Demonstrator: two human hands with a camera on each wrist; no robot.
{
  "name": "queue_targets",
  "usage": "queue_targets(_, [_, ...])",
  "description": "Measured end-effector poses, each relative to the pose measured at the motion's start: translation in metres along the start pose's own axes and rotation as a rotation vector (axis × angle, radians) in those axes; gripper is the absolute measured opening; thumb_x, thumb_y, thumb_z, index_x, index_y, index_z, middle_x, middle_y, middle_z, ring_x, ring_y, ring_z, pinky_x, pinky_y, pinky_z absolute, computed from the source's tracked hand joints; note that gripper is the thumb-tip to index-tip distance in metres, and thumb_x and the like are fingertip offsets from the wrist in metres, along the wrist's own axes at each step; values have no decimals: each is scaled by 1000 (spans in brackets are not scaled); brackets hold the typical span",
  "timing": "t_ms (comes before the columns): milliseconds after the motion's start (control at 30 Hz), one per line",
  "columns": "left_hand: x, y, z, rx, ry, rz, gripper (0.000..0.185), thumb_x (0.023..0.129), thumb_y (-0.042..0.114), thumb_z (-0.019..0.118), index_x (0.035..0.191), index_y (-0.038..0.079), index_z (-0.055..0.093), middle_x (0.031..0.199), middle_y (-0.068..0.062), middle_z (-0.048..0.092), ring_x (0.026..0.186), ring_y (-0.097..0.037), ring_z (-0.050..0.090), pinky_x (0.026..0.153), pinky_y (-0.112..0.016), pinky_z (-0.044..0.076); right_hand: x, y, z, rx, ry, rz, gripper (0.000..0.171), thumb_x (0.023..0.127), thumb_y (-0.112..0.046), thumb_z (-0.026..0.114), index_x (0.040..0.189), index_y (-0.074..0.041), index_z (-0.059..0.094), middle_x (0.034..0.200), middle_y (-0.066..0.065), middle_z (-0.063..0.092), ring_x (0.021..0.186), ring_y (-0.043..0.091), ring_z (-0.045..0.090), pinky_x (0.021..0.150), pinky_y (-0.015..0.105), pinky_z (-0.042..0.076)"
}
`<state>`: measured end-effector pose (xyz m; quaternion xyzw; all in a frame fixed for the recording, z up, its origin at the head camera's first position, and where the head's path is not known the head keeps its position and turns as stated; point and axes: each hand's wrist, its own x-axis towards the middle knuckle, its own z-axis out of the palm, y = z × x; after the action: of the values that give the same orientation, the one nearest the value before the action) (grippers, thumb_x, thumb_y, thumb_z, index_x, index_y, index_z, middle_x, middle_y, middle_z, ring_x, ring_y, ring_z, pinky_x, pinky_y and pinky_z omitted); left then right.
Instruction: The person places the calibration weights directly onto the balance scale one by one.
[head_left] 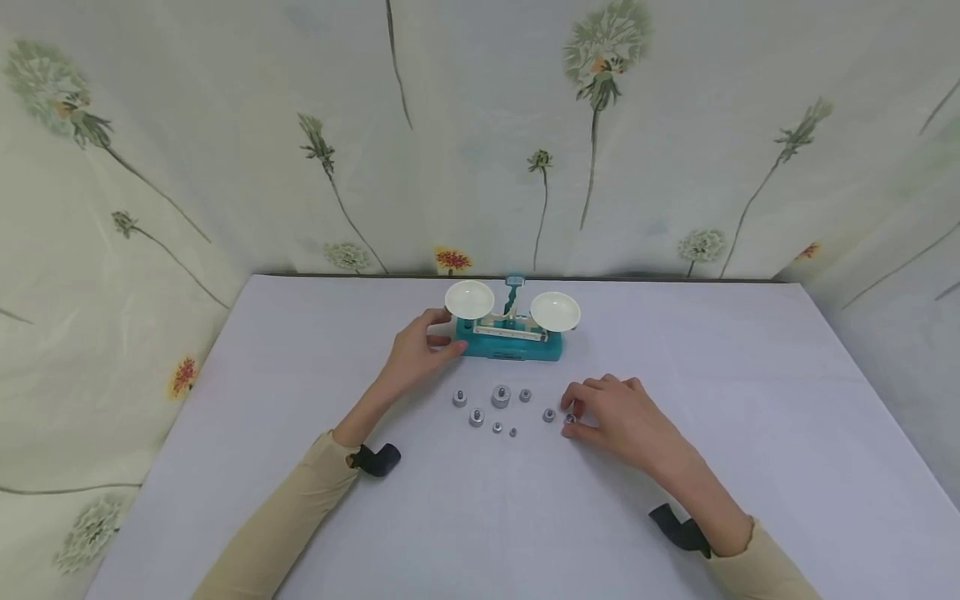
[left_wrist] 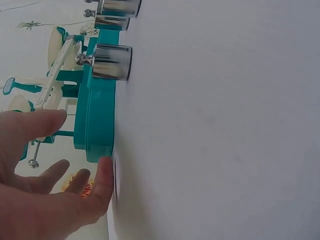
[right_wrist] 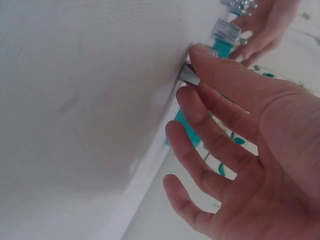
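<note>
A teal balance scale with two white pans stands near the table's back edge. At its left end is my left hand, fingers loosely spread and fingertips at the base; the left wrist view shows no closed grip. In front of the scale, several knobbed silver weights stand upright in a loose group. My right hand is at the group's right side, pinching a small metal weight between thumb and forefinger. That weight's base appears at the table surface; whether it touches, I cannot tell.
The white table reaches back to a curtain printed with dandelions. Another small weight stands just left of my right fingertips. Each wrist carries a black strap piece.
</note>
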<state>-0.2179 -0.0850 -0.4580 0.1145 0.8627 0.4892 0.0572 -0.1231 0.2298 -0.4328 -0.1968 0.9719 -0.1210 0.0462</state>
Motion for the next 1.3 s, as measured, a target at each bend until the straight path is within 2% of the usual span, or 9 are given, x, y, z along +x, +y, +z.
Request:
queue_targets(400, [6,0,4,-38,9,-7,58,101,20,76,152,5,53,159,-21,56,127,-41,73,107,-49,62,0,0,0,2,-6,-16,23,87,-28,91,106,-24,78,86,-15,71,95,18,65,92,57,53])
queue_targets(667, [9,2,6,-23,27,-12,58,99,19,78,150,4,55,158,-23,57,129,-43,71,110,-50,61,1,1,1,-1,-20,-24,21,87,-27,91,104,-24,78,86,-14,71,93,17,63,91,56,53])
queue_targets(1067, [14,0,11,19,-16,-35,65,96,19,82,152,4,54,158,-21,58,133,-42,69,112,-49,59,-1,1,0,-4,-20,-32,20,87,-26,91,103,-25,79,86,-14,71,92,16,64,91,58,53])
queue_targets(1300, [17,0,10,13,-29,-14,67,97,18,80,155,3,51,159,-22,57,135,-42,67,113,-50,59,0,3,-1,-18,-12,-44,19,87,-26,91,102,-26,79,86,-14,71,92,17,64,90,57,53])
